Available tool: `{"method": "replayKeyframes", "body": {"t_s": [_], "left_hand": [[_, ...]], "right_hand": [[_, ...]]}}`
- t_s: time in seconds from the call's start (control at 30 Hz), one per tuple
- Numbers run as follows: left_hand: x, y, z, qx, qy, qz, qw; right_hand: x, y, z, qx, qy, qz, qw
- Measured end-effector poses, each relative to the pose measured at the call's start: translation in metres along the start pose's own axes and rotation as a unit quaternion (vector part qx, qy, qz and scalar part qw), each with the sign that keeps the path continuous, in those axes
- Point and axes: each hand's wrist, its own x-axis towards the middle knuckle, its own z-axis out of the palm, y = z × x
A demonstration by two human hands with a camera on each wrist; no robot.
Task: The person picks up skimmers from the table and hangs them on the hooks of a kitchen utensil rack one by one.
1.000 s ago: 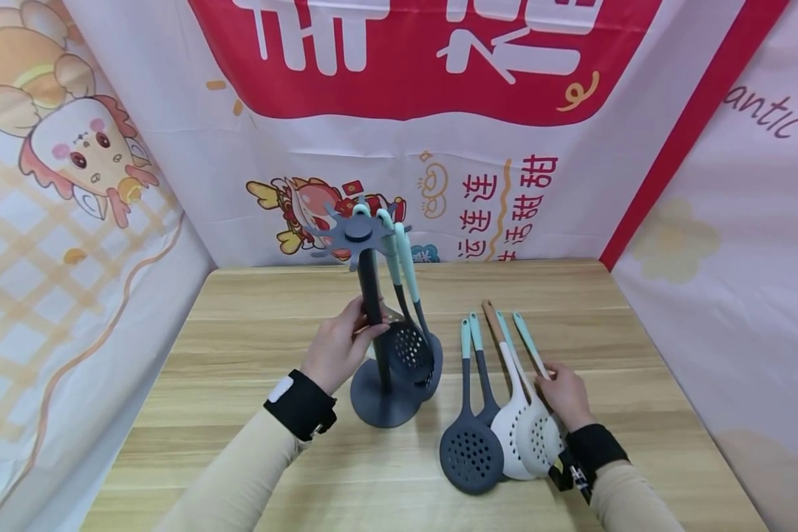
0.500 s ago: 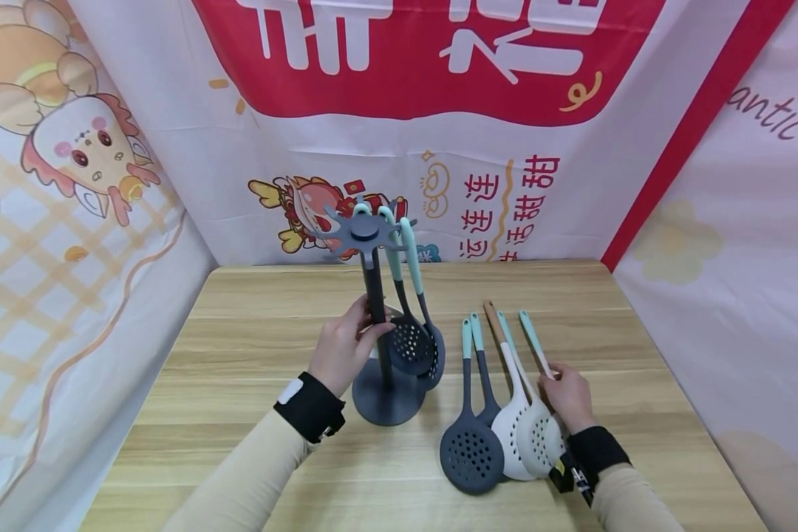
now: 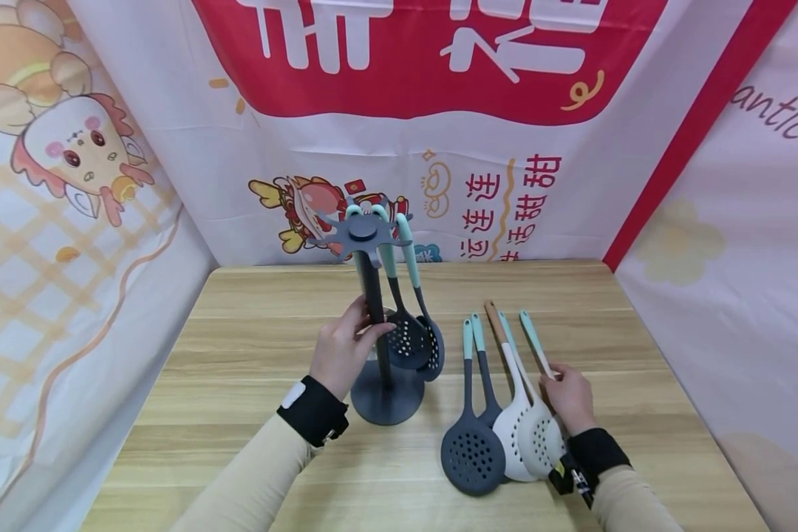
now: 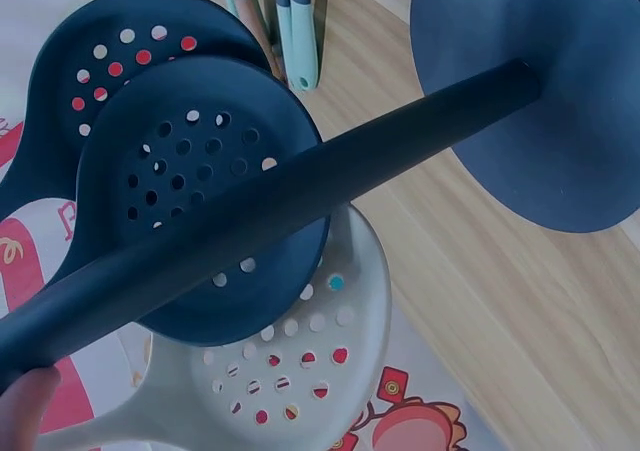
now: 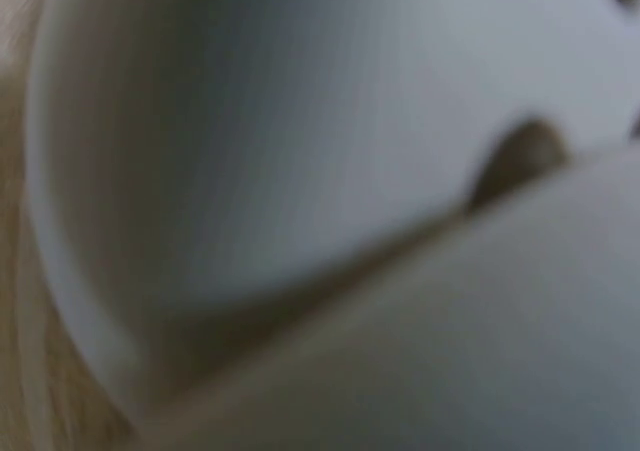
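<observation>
In the head view my left hand grips the dark post of a utensil stand; its thumb shows at the lower left corner of the left wrist view. Two dark skimmers and a white skimmer hang from the stand's pronged top. On the table, my right hand pinches the white shaft of a mint-handled utensil, whose head is mostly hidden. A white skimmer lies beside that hand. Blurred white surfaces fill the right wrist view, too close to tell apart.
Left of the right hand lie a dark slotted skimmer, another dark mint-handled utensil partly under it, and a white skimmer with a wooden handle. A printed cloth hangs behind the table's far edge.
The stand has shifted slightly right, with its top turning a little. The hanging skimmers have swung and changed spacing. My left hand moved slightly right with the post; the right hand has barely moved.
</observation>
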Motion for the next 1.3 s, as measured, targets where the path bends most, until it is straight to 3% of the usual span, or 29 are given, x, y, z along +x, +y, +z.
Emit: {"method": "replayKeyframes", "body": {"t_s": [0.17, 0.3, 0.67, 0.87, 1.07, 1.3], "left_hand": [[-0.002, -0.002, -0.002, -0.004, 0.003, 0.007, 1.0000], [-0.002, -0.003, -0.008, 0.009, -0.017, 0.020, 0.9996], [0.002, -0.001, -0.011, -0.016, -0.082, -0.009, 0.9965], [0.004, 0.000, -0.011, -0.038, -0.113, -0.037, 0.9922], [0.004, -0.002, -0.010, -0.047, -0.109, -0.048, 0.9917], [0.003, -0.005, -0.007, -0.046, -0.095, -0.036, 0.9938]], "right_hand": [[0.000, 0.000, 0.001, -0.001, 0.005, 0.001, 1.0000], [0.000, 0.000, 0.002, -0.001, 0.002, 0.007, 1.0000], [-0.002, -0.004, -0.005, 0.019, -0.019, -0.008, 0.9996], [-0.007, -0.019, -0.011, 0.027, -0.025, -0.017, 0.9992], [-0.026, -0.050, -0.017, 0.072, 0.013, -0.072, 0.9947], [-0.054, -0.087, -0.016, 0.129, 0.058, -0.165, 0.9761]]}}
